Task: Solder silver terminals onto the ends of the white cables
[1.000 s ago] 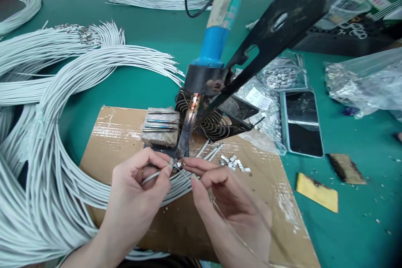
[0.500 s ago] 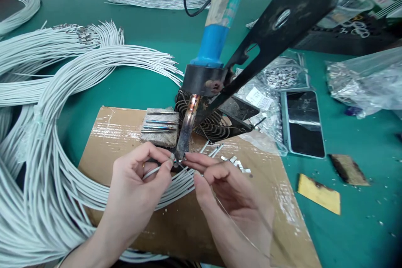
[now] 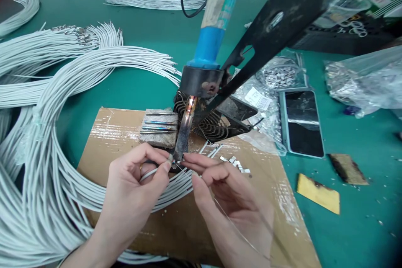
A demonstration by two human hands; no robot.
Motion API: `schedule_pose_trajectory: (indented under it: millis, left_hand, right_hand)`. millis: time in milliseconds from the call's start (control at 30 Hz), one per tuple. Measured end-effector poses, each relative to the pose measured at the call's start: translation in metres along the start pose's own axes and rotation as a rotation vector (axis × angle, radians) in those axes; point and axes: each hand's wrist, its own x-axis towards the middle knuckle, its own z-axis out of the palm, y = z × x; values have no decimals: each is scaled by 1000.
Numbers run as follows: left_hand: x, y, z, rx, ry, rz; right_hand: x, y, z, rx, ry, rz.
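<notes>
My left hand [image 3: 138, 188] pinches the end of a white cable [image 3: 148, 174] under the tip of a soldering iron [image 3: 186, 134]. The iron has a blue handle and hangs in a black metal holder [image 3: 270, 29], its tip pointing down. Between the thumb and fingers of my right hand [image 3: 230, 201] runs a thin solder wire [image 3: 230, 220], its end reaching the cable end at the tip. My fingertips partly hide the joint, and a small metal piece there is too small to make out.
Bundled white cables [image 3: 72, 167] fill the left side and pass beneath my hands over a cardboard sheet [image 3: 282, 217]. A pad with metal rods [image 3: 158, 134], a fan [image 3: 213, 125], small metal tabs [image 3: 237, 164], a phone [image 3: 302, 123] and a yellow sponge [image 3: 318, 192] lie around.
The whole view has shifted slightly, so everything sits a little further left. Both hands keep the same grip at the iron's tip.
</notes>
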Motion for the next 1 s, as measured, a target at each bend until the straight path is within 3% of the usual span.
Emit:
schedule_pose_trajectory:
  millis: [1000]
  left_hand:
    - [-1, -2, 0, -36, -6, 31]
  right_hand:
    - [-2, -1, 3, 21, 14, -3]
